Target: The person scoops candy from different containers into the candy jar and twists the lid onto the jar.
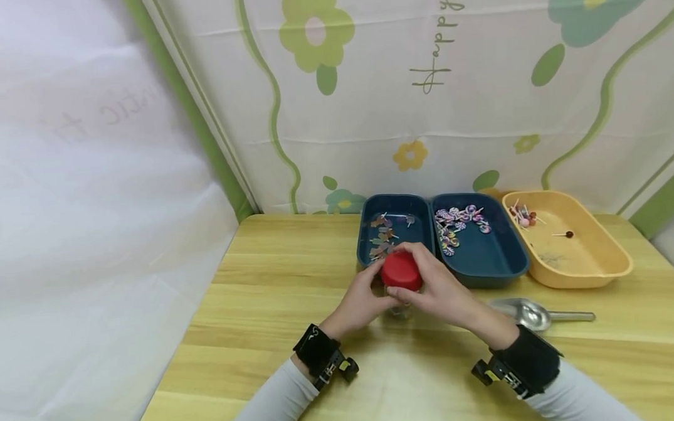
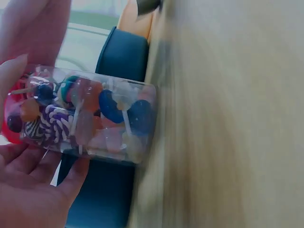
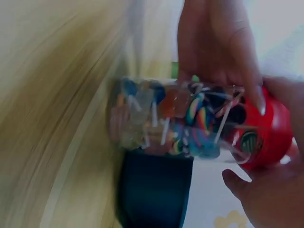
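Note:
A clear jar [image 2: 90, 114] with a red screw lid [image 1: 402, 272] stands upright on the table, packed with small lollipops and other candy-like pieces. My left hand [image 1: 363, 300] curls round the jar's upper part, just under the lid. From the other side my right hand [image 1: 445, 294] grips the lid, its thumb across the front edge. Both hands meet closely there, and some fingertips are hidden behind the lid. In the right wrist view, the jar body [image 3: 166, 121] shows swirled and round candies with white sticks.
Behind the jar stand a dark blue bin [image 1: 395, 201] of leaf-like pieces and a second blue bin [image 1: 486, 263] of swirled lollipops. A yellow bin [image 1: 593, 249] with ball lollipops is farther right. A metal scoop [image 1: 536, 316] lies beside the right forearm.

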Available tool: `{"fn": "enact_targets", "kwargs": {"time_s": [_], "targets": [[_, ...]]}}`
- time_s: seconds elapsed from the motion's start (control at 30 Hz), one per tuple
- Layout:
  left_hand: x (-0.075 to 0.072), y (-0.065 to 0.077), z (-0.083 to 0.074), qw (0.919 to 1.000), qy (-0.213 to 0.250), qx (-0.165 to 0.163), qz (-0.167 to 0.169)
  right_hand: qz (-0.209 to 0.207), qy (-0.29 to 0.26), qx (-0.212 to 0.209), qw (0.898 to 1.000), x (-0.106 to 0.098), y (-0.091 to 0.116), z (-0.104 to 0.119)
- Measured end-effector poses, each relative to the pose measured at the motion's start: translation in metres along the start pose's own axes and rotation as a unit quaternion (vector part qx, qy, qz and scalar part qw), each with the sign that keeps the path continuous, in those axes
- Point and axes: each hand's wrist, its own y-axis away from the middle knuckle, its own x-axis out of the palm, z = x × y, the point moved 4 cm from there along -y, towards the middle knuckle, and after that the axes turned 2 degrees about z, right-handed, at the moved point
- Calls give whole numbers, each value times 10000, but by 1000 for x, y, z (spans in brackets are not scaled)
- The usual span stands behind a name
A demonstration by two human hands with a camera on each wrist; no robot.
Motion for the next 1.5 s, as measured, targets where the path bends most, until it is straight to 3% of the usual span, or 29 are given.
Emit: {"fn": "enact_targets", "kwargs": {"time_s": [0.13, 0.3, 0.43, 0.5, 0.57, 0.63, 0.73, 0.87, 0.9, 1.0, 1.13, 1.3, 1.4, 1.5], "targets": [[3, -2, 1, 10000, 50, 8, 43, 401, 156, -65, 9991, -1, 6, -9], [6, -5, 0, 9998, 150, 19, 143, 914, -369, -139, 9950, -6, 11, -21], [9, -7, -4, 9995, -144, 146, 226, 1091, -537, -368, 9919, -9, 14, -27], [10, -6, -5, 9992, -293, 168, 189, 1044, -117, -580, 9928, -11, 17, -24], [13, -2, -6, 9989, -408, 174, 146, 1005, 753, -718, 9895, -13, 21, -14], [19, 3, -8, 9986, -484, 194, 119, 985, 1846, -740, 9751, -16, 27, 3], [30, 9, -15, 9978, -575, 293, 126, 1086, 3393, -536, 9329, -21, 35, 33], [45, 11, -26, 9987, -321, 327, 226, 1081, 4286, -121, 8969, -25, 37, 61], [48, 11, -27, 9988, -241, 317, 278, 1063, 4310, -16, 8961, -26, 37, 64], [54, 11, -29, 9984, -38, 262, 501, 1326, 3961, 59, 9086, -31, 36, 67], [54, 10, -25, 9968, 109, 165, 775, 2323, 2868, -200, 9292, -43, 35, 64], [54, 7, -20, 9940, 305, 101, 1041, 3297, 1992, -414, 9219, -56, 31, 58], [54, 3, -19, 9913, 565, 79, 1185, 3414, 1899, -443, 9195, -59, 29, 55], [56, -1, -17, 9892, 865, 90, 1183, 3031, 2272, -313, 9250, -57, 27, 52]]}}
